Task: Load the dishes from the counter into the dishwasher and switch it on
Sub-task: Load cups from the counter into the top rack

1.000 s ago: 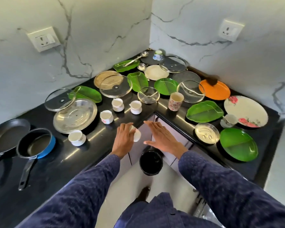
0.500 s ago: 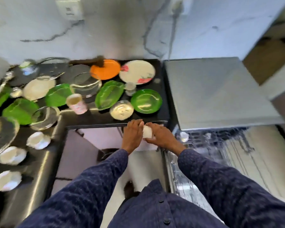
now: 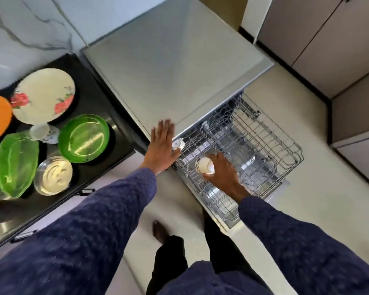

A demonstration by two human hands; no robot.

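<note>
Cup point(image 3: 204, 165) in right hand point(image 3: 223, 171), over rack point(image 3: 264, 150)

The counter point(image 3: 107, 116) sits at my 10 o'clock, the dishwasher point(image 3: 175, 60) at 12, its rack point(image 3: 264, 145) pulled out toward 2. My left hand point(image 3: 161, 149) lies on the dishwasher's front corner; just beside it at 3 o'clock, 1 cup point(image 3: 178, 144) sits in the rack's near corner. My right hand point(image 3: 222, 172) is above the rack, holding another cup point(image 3: 204, 165). On the counter, 5 dishes lie around a small cup point(image 3: 43, 133).
</note>
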